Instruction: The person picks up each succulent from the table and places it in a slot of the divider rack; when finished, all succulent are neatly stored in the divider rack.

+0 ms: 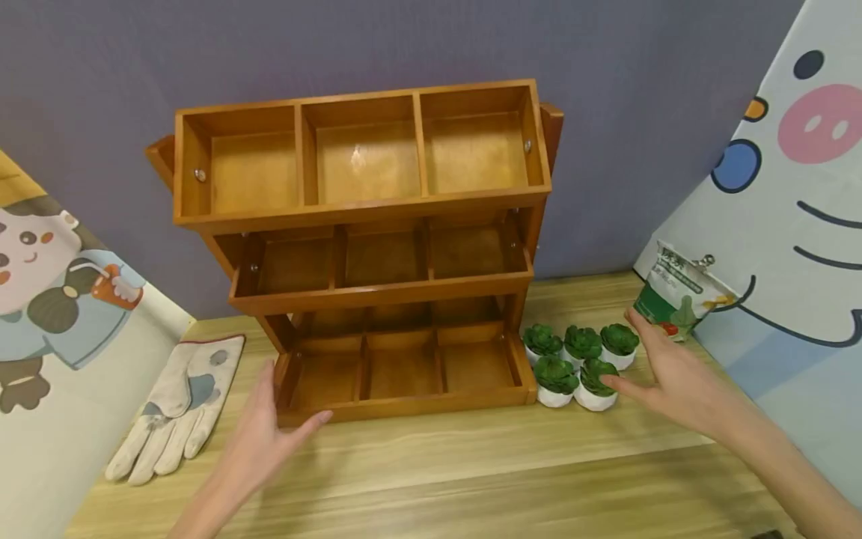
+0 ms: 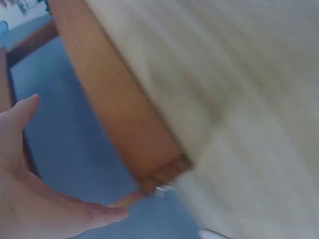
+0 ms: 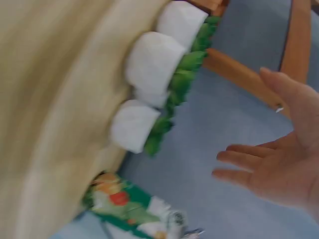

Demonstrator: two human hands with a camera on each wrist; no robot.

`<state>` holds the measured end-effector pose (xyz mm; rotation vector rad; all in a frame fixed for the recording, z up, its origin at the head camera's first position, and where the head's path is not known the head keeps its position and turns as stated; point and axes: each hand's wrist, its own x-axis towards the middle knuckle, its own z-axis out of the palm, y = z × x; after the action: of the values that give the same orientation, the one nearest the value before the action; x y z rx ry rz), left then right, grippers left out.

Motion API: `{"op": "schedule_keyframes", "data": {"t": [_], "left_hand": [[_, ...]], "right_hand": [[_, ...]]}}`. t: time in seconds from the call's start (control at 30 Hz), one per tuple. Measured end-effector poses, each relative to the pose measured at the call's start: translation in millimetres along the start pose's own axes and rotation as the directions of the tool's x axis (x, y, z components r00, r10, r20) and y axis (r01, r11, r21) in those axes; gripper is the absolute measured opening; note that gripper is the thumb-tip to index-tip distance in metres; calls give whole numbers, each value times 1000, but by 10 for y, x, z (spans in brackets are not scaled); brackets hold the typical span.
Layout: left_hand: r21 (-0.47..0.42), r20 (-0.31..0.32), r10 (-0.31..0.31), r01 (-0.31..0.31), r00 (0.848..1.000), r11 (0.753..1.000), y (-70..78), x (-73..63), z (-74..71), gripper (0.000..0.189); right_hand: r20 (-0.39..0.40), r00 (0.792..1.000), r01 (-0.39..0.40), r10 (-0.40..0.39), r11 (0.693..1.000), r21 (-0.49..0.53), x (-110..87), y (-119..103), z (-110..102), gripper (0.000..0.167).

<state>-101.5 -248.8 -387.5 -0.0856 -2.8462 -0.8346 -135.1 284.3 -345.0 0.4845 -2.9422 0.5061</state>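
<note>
A table [image 1: 417, 479] carries a three-tier wooden shelf [image 1: 384, 292]. Near the shelf's lower left corner is the person's left hand [image 1: 266, 436], fingers spread; the right hand [image 1: 673, 380], fingers also spread, is near five potted succulents [image 1: 582, 344] standing just right of the shelf.

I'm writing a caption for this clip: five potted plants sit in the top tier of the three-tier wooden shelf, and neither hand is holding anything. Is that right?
Not quite: the five potted plants stand on the table beside the right end of the three-tier wooden shelf, as the head view shows. The rest is right: neither the left hand nor the right hand holds anything.
</note>
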Motion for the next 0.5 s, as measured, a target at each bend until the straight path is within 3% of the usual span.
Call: {"op": "schedule_keyframes", "data": {"t": [0.17, 0.3, 0.37, 0.5], "left_hand": [[-73, 43, -59, 62, 997, 995, -296, -22, 17, 122], [-51, 79, -106, 110, 991, 993, -408, -31, 22, 121], [-40, 79, -110, 113, 991, 993, -440, -33, 35, 118], [-20, 22, -72, 73, 997, 997, -499, -42, 82, 100]], "right_hand": [[-49, 996, -72, 73, 997, 21, -176, 186, 146, 97], [-24, 986, -163, 165, 984, 73, -287, 234, 295, 86], [13, 981, -196, 196, 974, 113, -309, 244, 363, 85], [64, 971, -236, 228, 954, 184, -321, 247, 494, 86]]}}
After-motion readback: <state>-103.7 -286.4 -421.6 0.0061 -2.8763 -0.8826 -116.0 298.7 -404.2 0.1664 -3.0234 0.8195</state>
